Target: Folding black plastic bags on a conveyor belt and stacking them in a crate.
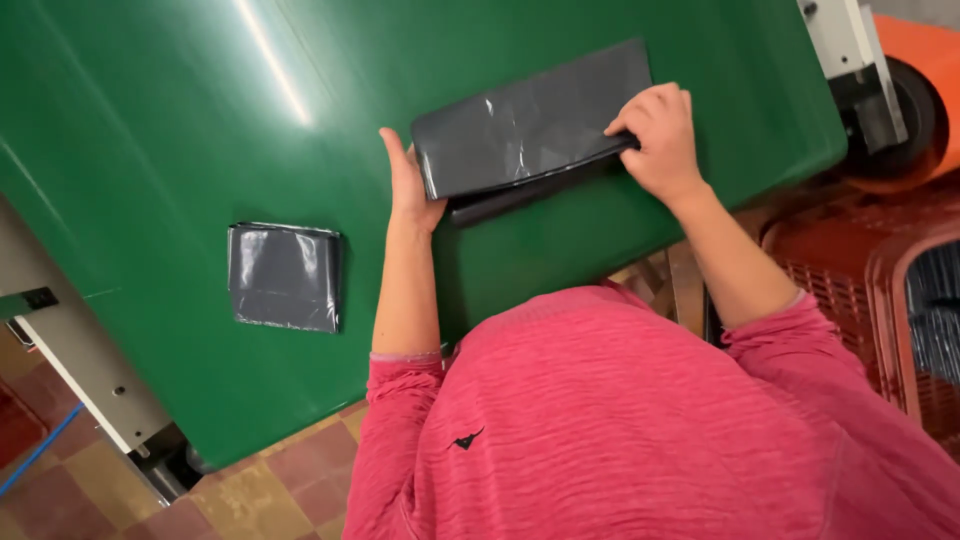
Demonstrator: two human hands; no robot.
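Nearest the lens, pink sleeve (640, 420), then two bare hands on a green desk (180, 130). Between them, a folded grey plastic bag (525, 125), long axis running hand to hand and tilted up toward the right; left hand (408, 185) open and flat against its near-left end, right hand (660, 135) with grip closed, fingers curled over the bag's right edge. Well off to the left of the left hand, a smaller folded grey bag (285, 277), untouched; beyond the right arm, a red-brown plastic crate (850, 270).
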